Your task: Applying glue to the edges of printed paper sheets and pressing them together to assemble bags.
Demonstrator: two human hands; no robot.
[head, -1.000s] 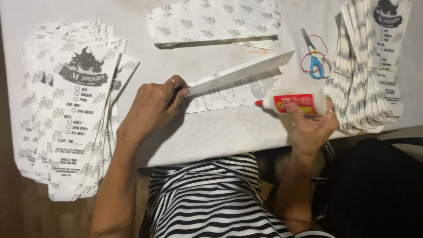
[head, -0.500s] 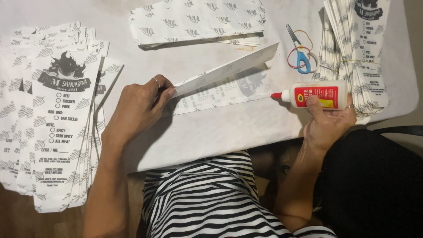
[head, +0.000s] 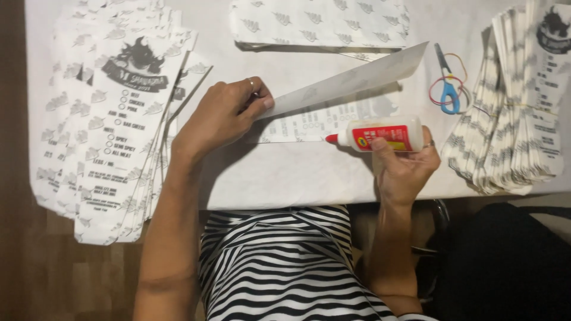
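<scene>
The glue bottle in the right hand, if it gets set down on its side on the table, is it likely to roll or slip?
The glue bottle looks round-bodied and lies sideways in the right hand, so on the flat white table it would probably roll a little. Its smooth plastic and glossy label may be slightly slippery. It seems small and light, likely easy to nudge.

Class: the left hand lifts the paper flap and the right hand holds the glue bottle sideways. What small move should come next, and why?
Probably bring the red nozzle of the white glue bottle to the printed sheet's edge: the left hand holds the white paper flap up, and the right hand has the nozzle just short of it.
</scene>
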